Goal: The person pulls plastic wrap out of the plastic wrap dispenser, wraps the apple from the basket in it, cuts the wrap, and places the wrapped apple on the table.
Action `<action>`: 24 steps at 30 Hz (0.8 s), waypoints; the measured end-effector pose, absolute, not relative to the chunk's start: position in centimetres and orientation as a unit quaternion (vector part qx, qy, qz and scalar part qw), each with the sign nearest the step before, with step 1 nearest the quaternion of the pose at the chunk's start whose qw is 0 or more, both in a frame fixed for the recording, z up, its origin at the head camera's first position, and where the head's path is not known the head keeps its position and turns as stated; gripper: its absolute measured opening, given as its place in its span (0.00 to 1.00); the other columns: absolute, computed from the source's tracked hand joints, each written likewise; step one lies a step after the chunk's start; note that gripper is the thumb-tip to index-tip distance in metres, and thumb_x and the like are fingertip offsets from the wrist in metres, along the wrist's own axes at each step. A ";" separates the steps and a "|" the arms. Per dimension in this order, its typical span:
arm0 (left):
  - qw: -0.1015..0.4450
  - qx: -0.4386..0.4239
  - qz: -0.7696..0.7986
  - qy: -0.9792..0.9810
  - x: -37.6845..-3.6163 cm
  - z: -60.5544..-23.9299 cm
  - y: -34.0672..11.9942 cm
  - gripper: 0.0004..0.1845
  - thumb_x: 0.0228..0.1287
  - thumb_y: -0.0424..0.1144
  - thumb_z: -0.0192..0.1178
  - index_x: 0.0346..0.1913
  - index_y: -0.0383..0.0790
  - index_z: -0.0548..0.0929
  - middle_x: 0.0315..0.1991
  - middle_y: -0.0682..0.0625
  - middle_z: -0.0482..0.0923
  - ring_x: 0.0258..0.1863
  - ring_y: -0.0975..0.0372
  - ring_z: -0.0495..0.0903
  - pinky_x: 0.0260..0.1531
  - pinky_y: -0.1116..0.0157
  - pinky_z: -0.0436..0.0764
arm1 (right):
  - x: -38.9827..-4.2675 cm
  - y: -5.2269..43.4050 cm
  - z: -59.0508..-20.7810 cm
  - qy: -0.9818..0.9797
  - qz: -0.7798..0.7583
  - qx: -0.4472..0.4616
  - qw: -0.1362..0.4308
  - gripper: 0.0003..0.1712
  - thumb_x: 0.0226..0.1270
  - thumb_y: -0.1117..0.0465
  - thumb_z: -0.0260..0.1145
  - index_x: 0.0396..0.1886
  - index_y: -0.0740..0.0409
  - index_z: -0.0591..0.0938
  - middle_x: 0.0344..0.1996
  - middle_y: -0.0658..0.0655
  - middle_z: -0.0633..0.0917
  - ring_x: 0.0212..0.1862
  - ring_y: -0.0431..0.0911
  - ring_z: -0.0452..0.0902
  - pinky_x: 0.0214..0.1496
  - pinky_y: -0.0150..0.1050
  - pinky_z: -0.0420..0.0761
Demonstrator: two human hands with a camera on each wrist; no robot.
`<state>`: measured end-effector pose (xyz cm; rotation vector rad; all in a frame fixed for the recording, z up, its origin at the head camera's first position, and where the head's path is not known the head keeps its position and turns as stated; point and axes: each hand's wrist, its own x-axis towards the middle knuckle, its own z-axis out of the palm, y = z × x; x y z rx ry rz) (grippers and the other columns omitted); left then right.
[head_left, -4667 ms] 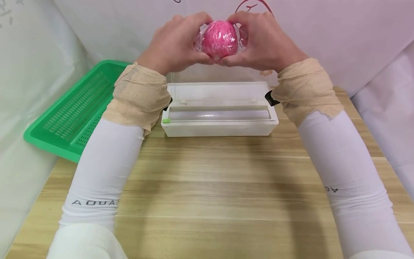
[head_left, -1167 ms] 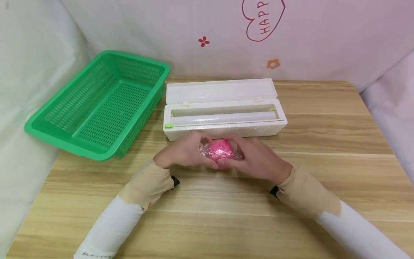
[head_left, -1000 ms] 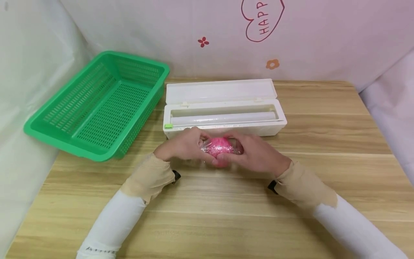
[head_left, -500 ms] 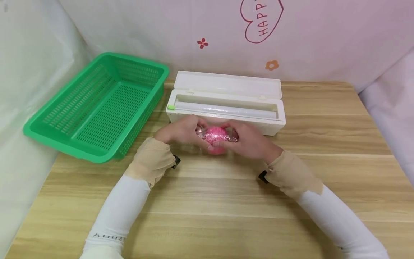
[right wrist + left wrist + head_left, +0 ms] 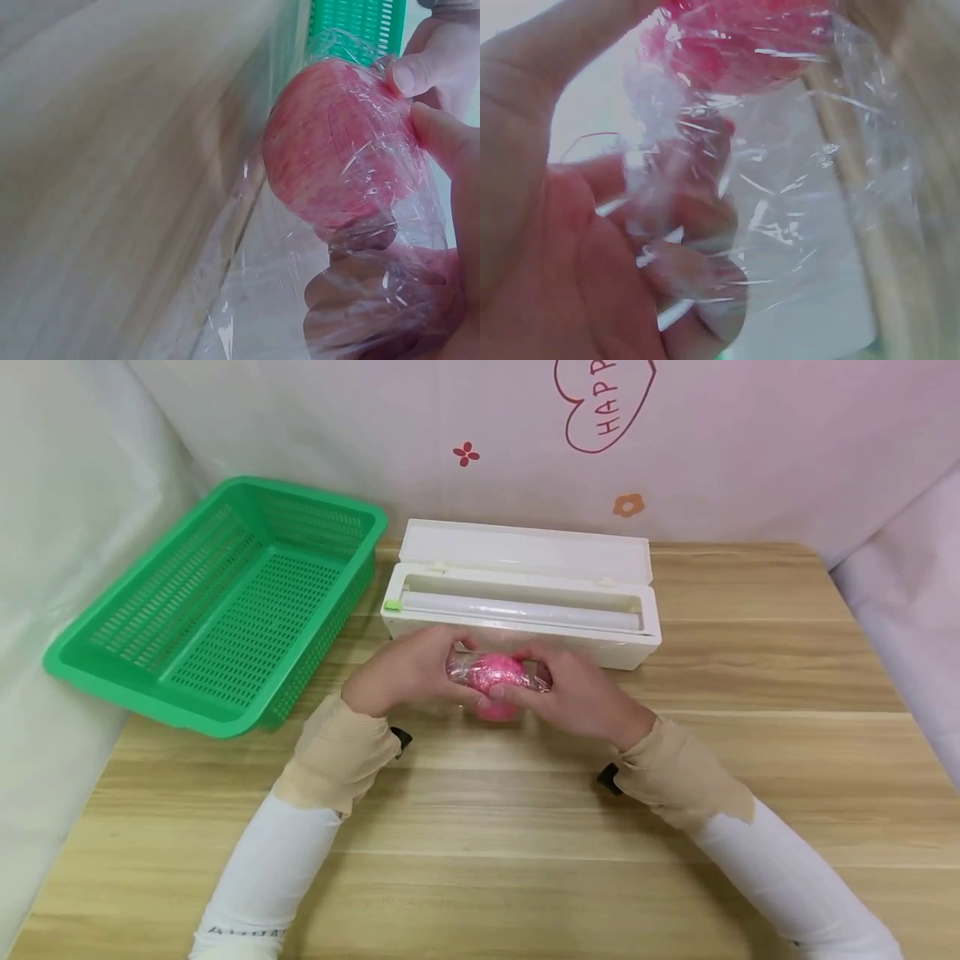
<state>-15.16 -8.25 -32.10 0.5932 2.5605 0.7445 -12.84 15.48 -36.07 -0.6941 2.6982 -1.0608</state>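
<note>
A pinkish-red apple, partly wrapped in clear cling film, is held between both hands just in front of a white cling film dispenser. My left hand grips it from the left, thumb on the near side and fingers on the far side. From the right, my right hand grips it the same way, and the two thumb tips almost meet. Loose film hangs over the fingers of both hands in the wrist views. The dispenser's lid stands raised, showing the white film roll inside.
A green plastic basket with slotted sides stands at the left of the wooden table. Behind the table hangs a white backdrop with a heart and flowers drawn on it. A small green slider sits at the dispenser's left end.
Both hands have lowered the apple from above the dispenser to its front, then shifted slightly away from the body. The dispenser has turned a little, its left end moving back.
</note>
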 end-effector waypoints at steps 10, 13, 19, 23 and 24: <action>-0.058 0.322 0.133 0.936 -11.0 -32.3 -6.3 0.48 0.47 0.58 0.85 0.72 0.50 0.77 0.64 0.48 0.79 0.66 0.50 0.70 0.58 0.47 0.71 | -13.7 16.0 -35.7 0.898 -0.358 -0.240 0.085 0.26 0.72 0.41 0.71 0.61 0.52 0.85 0.50 0.51 0.89 0.46 0.46 0.82 0.47 0.42 0.83; -0.100 0.336 0.091 0.932 -10.8 -33.4 -5.9 0.51 0.41 0.57 0.88 0.72 0.50 0.76 0.65 0.51 0.80 0.67 0.51 0.71 0.63 0.45 0.70 | -13.8 16.0 -35.5 0.905 -0.349 -0.227 0.093 0.26 0.73 0.41 0.70 0.60 0.53 0.85 0.49 0.53 0.89 0.47 0.47 0.81 0.48 0.42 0.82; -0.190 0.345 0.045 0.918 -11.2 -34.9 -5.8 0.40 0.47 0.56 0.84 0.64 0.50 0.80 0.60 0.53 0.84 0.63 0.52 0.76 0.64 0.42 0.72 | -14.0 15.8 -35.5 0.902 -0.352 -0.225 0.106 0.27 0.74 0.40 0.68 0.62 0.52 0.85 0.53 0.53 0.88 0.50 0.48 0.82 0.51 0.44 0.81; -0.213 0.358 0.052 0.908 -11.8 -35.3 -5.8 0.39 0.50 0.62 0.81 0.63 0.49 0.82 0.58 0.53 0.86 0.58 0.53 0.78 0.62 0.45 0.74 | -13.9 16.0 -35.4 0.905 -0.345 -0.228 0.104 0.28 0.75 0.40 0.67 0.66 0.49 0.84 0.57 0.53 0.88 0.55 0.49 0.82 0.57 0.48 0.82; -0.209 0.360 0.057 0.908 -11.9 -35.2 -5.7 0.40 0.49 0.62 0.82 0.63 0.49 0.82 0.58 0.53 0.86 0.58 0.53 0.78 0.62 0.46 0.74 | -13.8 16.1 -35.3 0.906 -0.341 -0.226 0.103 0.28 0.75 0.40 0.67 0.67 0.48 0.83 0.58 0.53 0.88 0.56 0.49 0.82 0.57 0.49 0.82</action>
